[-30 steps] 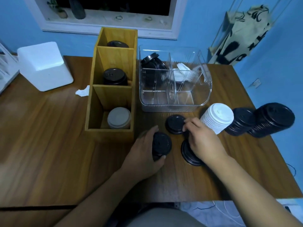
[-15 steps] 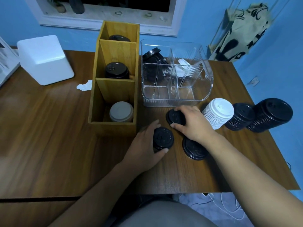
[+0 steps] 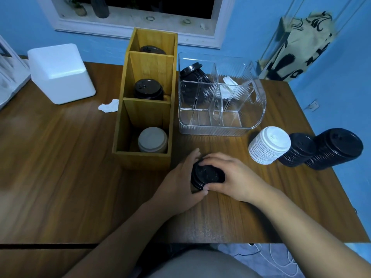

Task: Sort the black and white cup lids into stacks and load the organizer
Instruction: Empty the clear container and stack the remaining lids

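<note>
My left grip [image 3: 179, 182] is curling round the black lid stack [image 3: 208, 174] from its left; my right grip [image 3: 234, 177] is clasping its top and right side, over the bench [image 3: 60, 177], near the wooden organizer [image 3: 140, 159]

Walls [image 3: 251, 33]: we see them painted blue.
Window [image 3: 152, 5]: white frame, dark glass.
Table [image 3: 60, 167]: brown wood grain.
Floor [image 3: 236, 250]: pale, with white cables [image 3: 281, 255].
</note>
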